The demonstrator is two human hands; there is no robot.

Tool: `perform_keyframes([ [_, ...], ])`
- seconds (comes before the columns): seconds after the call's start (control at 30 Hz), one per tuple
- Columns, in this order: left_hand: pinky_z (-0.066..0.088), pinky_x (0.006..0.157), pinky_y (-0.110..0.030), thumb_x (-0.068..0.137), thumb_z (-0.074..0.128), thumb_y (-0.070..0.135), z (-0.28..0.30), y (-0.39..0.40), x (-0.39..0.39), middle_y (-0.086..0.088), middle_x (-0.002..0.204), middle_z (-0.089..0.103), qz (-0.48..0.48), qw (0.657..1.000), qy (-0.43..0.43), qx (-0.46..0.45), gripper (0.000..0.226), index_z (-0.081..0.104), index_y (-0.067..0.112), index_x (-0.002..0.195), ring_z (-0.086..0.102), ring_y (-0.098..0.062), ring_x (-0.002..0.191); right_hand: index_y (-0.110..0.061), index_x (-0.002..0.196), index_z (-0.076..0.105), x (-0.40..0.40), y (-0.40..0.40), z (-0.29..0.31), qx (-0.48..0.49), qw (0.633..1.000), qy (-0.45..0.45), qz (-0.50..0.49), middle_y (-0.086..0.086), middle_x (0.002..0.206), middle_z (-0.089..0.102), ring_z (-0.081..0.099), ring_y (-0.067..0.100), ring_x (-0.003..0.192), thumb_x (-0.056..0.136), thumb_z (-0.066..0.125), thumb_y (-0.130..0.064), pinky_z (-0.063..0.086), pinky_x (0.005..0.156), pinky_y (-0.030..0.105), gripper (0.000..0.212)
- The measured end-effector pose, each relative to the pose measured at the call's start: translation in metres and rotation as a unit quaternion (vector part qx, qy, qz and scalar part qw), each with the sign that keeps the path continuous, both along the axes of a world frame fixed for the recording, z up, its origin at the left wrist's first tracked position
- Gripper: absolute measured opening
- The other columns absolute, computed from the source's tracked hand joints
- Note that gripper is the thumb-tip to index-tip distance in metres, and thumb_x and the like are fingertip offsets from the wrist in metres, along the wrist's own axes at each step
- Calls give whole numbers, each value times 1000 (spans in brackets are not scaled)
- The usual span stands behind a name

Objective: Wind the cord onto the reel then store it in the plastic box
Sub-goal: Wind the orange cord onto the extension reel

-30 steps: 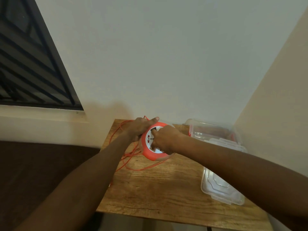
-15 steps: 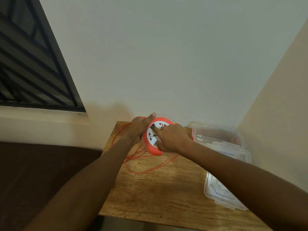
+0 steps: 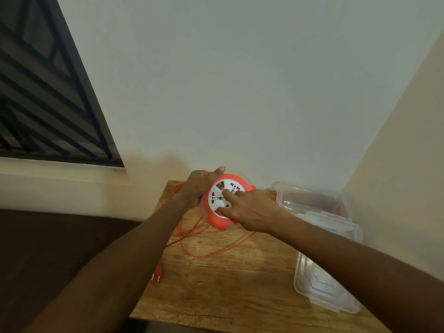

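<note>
Left hand (image 3: 200, 186) curled round round orange-and-white plastic reel (image 3: 224, 200), frame centre; right hand (image 3: 249, 211) fingers pressing its face; markings unreadable.

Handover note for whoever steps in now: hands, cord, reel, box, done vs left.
Left hand grips the rim of the orange reel, which is tilted on the wooden table.
Right hand rests on the reel's white socket face, fingers on it.
Cord lies mostly loose in loops on the table, plug near the left edge.
Plastic box is open at the back right, lid beside it.
Done: little winding visible. Left: wind the cord, store the reel.
</note>
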State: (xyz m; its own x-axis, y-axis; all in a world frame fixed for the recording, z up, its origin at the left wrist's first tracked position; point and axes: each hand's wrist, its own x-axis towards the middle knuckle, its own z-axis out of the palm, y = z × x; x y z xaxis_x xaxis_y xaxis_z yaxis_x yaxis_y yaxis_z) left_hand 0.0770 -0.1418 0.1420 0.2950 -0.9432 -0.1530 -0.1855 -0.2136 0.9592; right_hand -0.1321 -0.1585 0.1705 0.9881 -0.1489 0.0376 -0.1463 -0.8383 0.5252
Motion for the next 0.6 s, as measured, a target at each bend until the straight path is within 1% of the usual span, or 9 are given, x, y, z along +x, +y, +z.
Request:
perform_keyframes([
  [0.07,64,86,-57,94,64,60,4,0,-1,-16,94,81,-11,1000,-10,6,62,76,0,102,79,-38,85,-34,130,54,0,-6,6,-1,996,66,66,16,139,45,67,33,93,82,75,-20,55,50,40,54],
  [0.13,63,87,-59,93,67,58,5,0,-3,-20,94,80,-18,1000,-12,11,64,74,-5,101,78,-43,88,-35,136,47,2,-10,13,6,990,108,86,15,146,36,62,37,103,90,67,-17,58,59,43,53],
  [0.23,62,88,-61,93,67,57,7,1,-2,-22,96,80,-23,1000,-6,11,64,74,-6,102,77,-45,90,-35,141,37,9,-11,25,-5,990,124,73,19,144,33,63,36,100,93,63,-20,58,63,42,57],
  [0.33,61,91,-61,93,68,57,9,0,-2,-23,98,79,-25,1000,3,11,63,75,-5,101,77,-46,92,-40,144,32,14,-9,35,-16,990,134,43,20,140,39,63,33,96,92,64,-29,57,63,39,62],
  [0.4,61,91,-61,92,70,56,10,0,-5,-25,99,79,-26,999,14,13,64,75,-7,101,76,-48,94,-41,145,33,17,-6,36,-43,986,155,31,22,138,41,64,33,97,92,64,-30,56,63,39,62],
  [0.47,60,89,-58,91,71,55,10,0,-7,-28,99,78,-28,999,21,15,67,73,-11,102,75,-49,96,-40,144,36,19,-3,34,-77,982,167,40,23,136,47,65,33,100,91,67,-30,56,63,38,63],
  [0.53,62,87,-55,92,69,56,9,0,-7,-27,99,78,-32,999,12,15,67,73,-10,103,75,-48,95,-37,143,40,22,-3,31,-86,984,148,51,15,127,58,66,28,100,88,70,-31,55,63,37,63],
  [0.6,62,87,-53,94,67,56,10,0,-7,-23,100,79,-30,999,11,9,65,75,-7,105,76,-45,95,-30,142,43,24,-3,28,-43,993,105,16,8,119,65,66,28,97,84,72,-34,55,67,38,65],
])
